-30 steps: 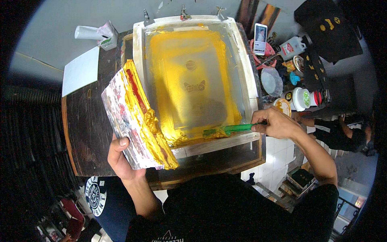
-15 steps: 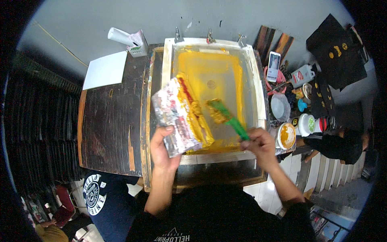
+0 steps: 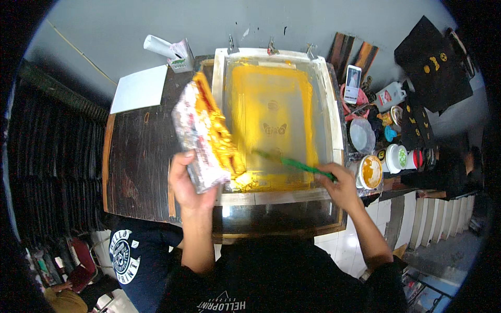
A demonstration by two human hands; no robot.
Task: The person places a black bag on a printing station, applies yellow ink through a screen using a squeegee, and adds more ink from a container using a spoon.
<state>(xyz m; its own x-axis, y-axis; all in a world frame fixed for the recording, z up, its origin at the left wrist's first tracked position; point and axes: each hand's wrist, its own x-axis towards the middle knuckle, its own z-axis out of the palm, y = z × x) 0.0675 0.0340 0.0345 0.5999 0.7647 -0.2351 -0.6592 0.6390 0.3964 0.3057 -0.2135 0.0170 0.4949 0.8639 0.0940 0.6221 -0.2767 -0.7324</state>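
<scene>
My left hand (image 3: pixel 192 185) grips a wide screen-printing squeegee (image 3: pixel 194 133) near its lower end. The squeegee is tilted, its body smeared white and its blade edge thick with yellow ink. In my right hand (image 3: pixel 342 189) is a green spatula (image 3: pixel 302 166), pointing left toward the squeegee; its far end is blurred. Below both tools lies a silk screen in a white wooden frame (image 3: pixel 333 109). Yellow ink (image 3: pixel 245 99) coats the mesh around a paler middle, where small dark motifs (image 3: pixel 274 129) show.
Metal clamps (image 3: pixel 271 47) line the frame's far edge. At the right stand a tub of yellow ink (image 3: pixel 371 172), a translucent bowl (image 3: pixel 361 134), white-lidded tubs (image 3: pixel 397 157) and a phone (image 3: pixel 353 83). A white board (image 3: pixel 139 88) lies on the dark table (image 3: pixel 141 167) at left. People are nearby.
The squeegee has moved left with my left hand, away from the screen's middle. The spatula has turned flatter and dropped lower, uncovering the motifs in the mesh.
</scene>
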